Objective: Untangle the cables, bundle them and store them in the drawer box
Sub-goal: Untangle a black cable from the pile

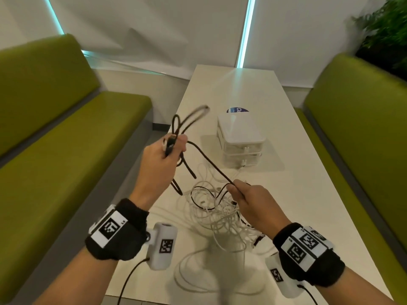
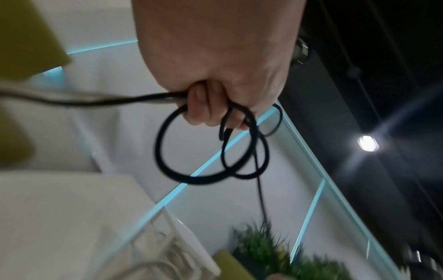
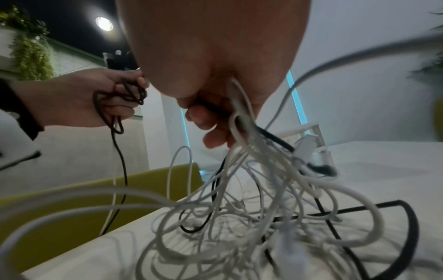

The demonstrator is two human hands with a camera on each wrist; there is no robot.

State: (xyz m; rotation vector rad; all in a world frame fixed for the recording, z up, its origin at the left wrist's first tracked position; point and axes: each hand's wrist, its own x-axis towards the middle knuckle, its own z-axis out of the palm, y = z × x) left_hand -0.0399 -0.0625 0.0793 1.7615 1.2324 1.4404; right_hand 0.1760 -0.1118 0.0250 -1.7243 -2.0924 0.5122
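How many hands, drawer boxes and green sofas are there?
Hands: 2, the left hand and right hand, both holding a black cable
Drawer boxes: 1
Green sofas: 2
Total: 5

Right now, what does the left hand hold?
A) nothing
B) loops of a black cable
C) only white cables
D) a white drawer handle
B: the left hand grips coiled loops of the thick black cable, raised above the white table; the white stacked plastic drawer box stands apart, untouched.
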